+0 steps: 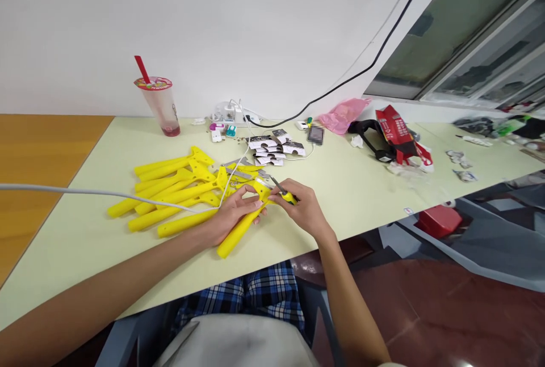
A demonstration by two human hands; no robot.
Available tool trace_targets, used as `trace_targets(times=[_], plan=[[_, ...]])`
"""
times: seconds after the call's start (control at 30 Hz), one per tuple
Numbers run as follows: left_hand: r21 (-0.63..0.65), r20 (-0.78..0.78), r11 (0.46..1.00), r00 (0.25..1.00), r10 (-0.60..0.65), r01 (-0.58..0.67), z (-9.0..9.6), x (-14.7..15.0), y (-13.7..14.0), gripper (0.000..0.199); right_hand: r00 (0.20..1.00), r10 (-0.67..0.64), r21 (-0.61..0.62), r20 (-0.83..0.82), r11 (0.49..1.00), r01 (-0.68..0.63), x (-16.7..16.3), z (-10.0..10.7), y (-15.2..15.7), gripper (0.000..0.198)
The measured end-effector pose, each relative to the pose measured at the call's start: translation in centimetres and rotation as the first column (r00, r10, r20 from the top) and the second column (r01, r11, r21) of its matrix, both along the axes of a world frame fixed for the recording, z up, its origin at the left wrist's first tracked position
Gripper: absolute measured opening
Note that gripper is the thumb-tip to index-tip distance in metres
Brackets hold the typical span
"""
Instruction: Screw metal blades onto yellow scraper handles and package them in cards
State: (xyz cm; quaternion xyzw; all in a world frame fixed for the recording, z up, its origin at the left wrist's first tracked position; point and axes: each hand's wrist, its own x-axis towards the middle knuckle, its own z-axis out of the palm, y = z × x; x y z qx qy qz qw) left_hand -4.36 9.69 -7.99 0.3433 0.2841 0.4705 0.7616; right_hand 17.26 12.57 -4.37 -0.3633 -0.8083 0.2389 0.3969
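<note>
My left hand (233, 214) is closed around a yellow scraper (239, 237), its handle slanting down toward the table's front edge and its wide head up by my fingers. In my right hand (304, 208) is a screwdriver (288, 197) with a yellow and dark green handle. Its metal shaft points up and left, above the scraper's head; I cannot tell whether my right fingers also touch the scraper. Left of my hands lies a pile of yellow scraper handles (179, 192). Metal blades (238, 173) and small screws (233, 184) lie just behind my left hand.
Black-and-white card sleeves (270, 151) are stacked behind my hands. A white cable (106, 192) crosses over the handles from the left. Farther back stand a drink cup (162, 107) and a power strip (230, 112). A pink bag (344, 115) and red box (395, 131) lie to the right.
</note>
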Motion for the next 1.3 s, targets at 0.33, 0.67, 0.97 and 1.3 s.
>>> trace_targets(times=[0.33,0.67,0.97,1.3], plan=[[0.136,-0.029,0.991,0.999,0.015,-0.011,0.0,1.2,-2.4,0.038,0.997,-0.004,0.055,0.073,0.998,0.0,1.6,0.1,-2.1,0.008],[-0.104,0.044,0.995,0.999,0.015,-0.01,0.1,1.6,-2.8,0.049,0.991,0.027,-0.023,0.134,0.999,-0.024,2.6,-0.3,-2.1,0.015],[-0.131,0.056,0.991,0.998,0.014,-0.007,0.0,1.1,-2.6,0.048,0.977,0.012,-0.047,0.212,0.999,-0.002,3.0,0.1,-2.4,0.016],[-0.126,0.05,0.992,0.999,-0.007,0.013,-0.4,1.1,-2.5,0.045,0.957,0.015,-0.038,0.289,0.999,-0.004,3.1,0.1,-2.7,0.017]])
